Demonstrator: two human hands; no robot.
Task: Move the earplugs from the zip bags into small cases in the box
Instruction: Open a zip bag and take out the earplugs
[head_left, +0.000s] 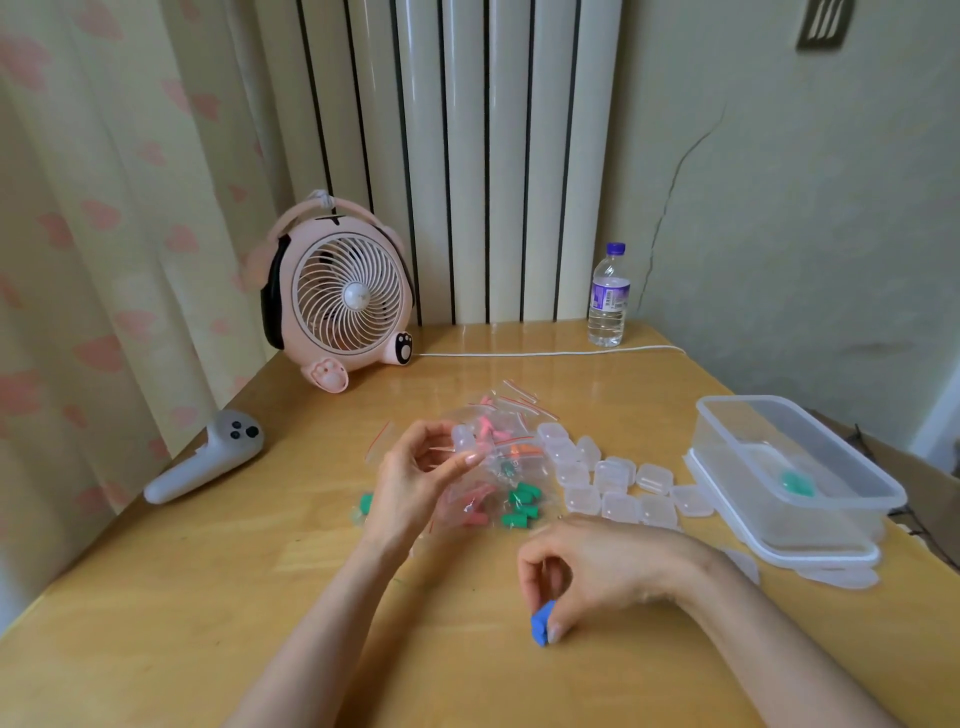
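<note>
Nearest, low over the wooden table (260, 597): right hand (587, 571), fingers curled downward, thumb and forefinger pinching a blue earplug (543, 622) just above the surface. Hard to tell whether one plug or two pressed together; upper part hidden behind the fingertips. Both forearms cut off at the bottom edge.

Further in and to the left: left hand (415, 483), raised, fingers curled, holding a small clear case (464, 438) at the fingertips. Lid open or closed: cannot tell. Well apart from the blue earplug, up and to its left.

Behind and beneath that hand: a heap of zip bags (524, 467), clear with red seals, too overlapped to count. Green earplugs (519, 506) visible through the near bags, pink earplugs (488, 423) through the far ones. One more green piece (366, 503) partly hidden by the left wrist.

To the right: a cluster of small cases (613, 483), packed close together. Beyond them, the clear box (753, 415), standing on a flat clear lid (821, 558), holding a blurred green item (795, 483), not identifiable.

Farthest: grey controller (208, 457) at the left edge, pink fan (343, 301), white cable (545, 353), water bottle (609, 296) by the wall.
</note>
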